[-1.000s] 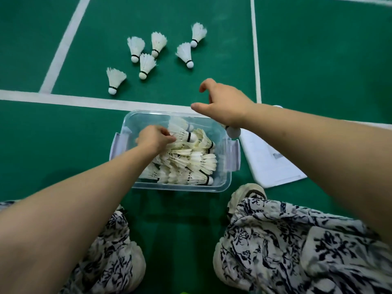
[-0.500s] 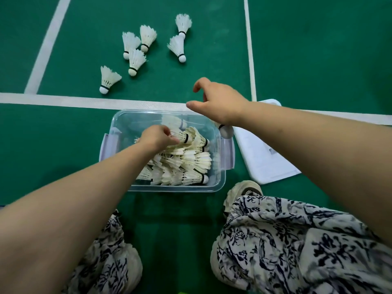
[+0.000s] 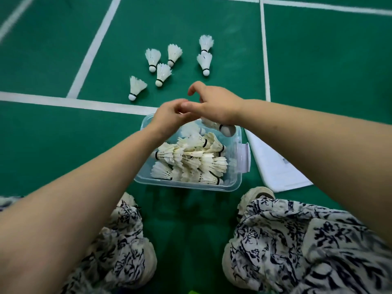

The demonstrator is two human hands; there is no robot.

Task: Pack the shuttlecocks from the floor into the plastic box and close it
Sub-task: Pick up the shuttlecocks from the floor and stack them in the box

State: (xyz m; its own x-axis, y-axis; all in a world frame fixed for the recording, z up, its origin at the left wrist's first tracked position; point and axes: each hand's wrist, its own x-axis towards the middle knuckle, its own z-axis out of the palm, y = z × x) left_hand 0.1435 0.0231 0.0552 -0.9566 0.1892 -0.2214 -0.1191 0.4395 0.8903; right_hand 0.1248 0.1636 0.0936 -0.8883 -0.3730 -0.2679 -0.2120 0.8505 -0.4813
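Observation:
A clear plastic box (image 3: 237, 181) stands open on the green floor in front of me, with several white shuttlecocks (image 3: 191, 160) piled inside. My right hand (image 3: 216, 105) hovers over the box's far right corner, shut on a shuttlecock (image 3: 226, 130) whose cork pokes out below the palm. My left hand (image 3: 169, 117) is raised over the box's far edge, fingers bunched against the right thumb; its grip is hidden. Several more shuttlecocks (image 3: 162, 74) lie on the floor beyond the box, the nearest (image 3: 136, 87) just past the white line.
The box's white lid (image 3: 273, 166) lies flat on the floor to the right of the box. My knees in patterned trousers and my pale shoes (image 3: 256, 195) flank the near side. White court lines (image 3: 63, 101) cross the floor.
My left hand has lifted out of the box and come up to meet my right hand. My right hand has stayed over the far right corner with its shuttlecock. The view tilted up.

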